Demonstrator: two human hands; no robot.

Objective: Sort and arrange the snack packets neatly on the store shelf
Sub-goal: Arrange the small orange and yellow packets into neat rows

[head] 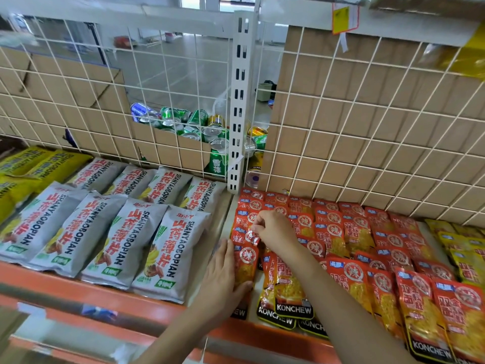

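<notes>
Several red snack packets (338, 240) lie in overlapping rows on the right part of the shelf. My left hand (223, 274) lies flat with straight fingers against the left edge of the leftmost red packet (245, 266). My right hand (273, 229) pinches the top of a red packet (251, 236) in the left column, just above it. Red packets with black KONCHEW bottoms (292, 306) sit at the front edge.
Grey snack bags (112, 227) fill the left half of the shelf, yellow bags (31, 164) at far left, yellow packets (464, 248) at far right. A white wire grid (367, 127) backs the shelf. Drink cans (199, 130) lie behind it. An orange rail (78, 287) runs along the front.
</notes>
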